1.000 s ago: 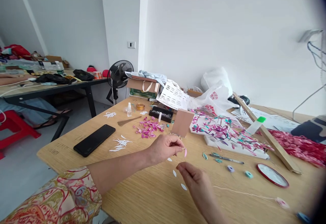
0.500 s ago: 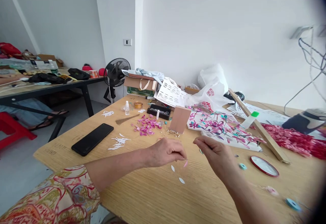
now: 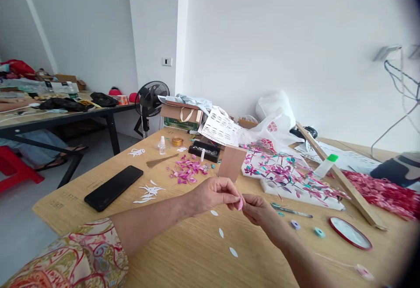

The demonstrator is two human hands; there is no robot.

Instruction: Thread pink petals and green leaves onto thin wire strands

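A small pink petal (image 3: 240, 204) is pinched at the fingertips of my left hand (image 3: 211, 195). Closed in a pinch, my right hand (image 3: 260, 211) meets it at the petal's right side; whatever lies between its fingertips is too small to make out. Below the hands, white leaf-shaped paper pieces (image 3: 221, 233) lie spread on the wooden table (image 3: 183, 253). Beyond my left hand is a heap of pink petals (image 3: 187, 168). Thin white pieces (image 3: 148, 192) sit to the left of it.
A black phone (image 3: 114, 187) lies at the left. Behind the hands stands a wooden block (image 3: 231, 163), with pink flower sprays (image 3: 285, 170) beside it. At the right are scissors (image 3: 292, 210), thread spools (image 3: 319, 232), a red-rimmed round dish (image 3: 350, 233) and a wooden bar (image 3: 344, 181).
My right hand has come left and down, from apart to touching my left fingertips at the petal. The view has shifted slightly, and the scissors now show beside my right hand.
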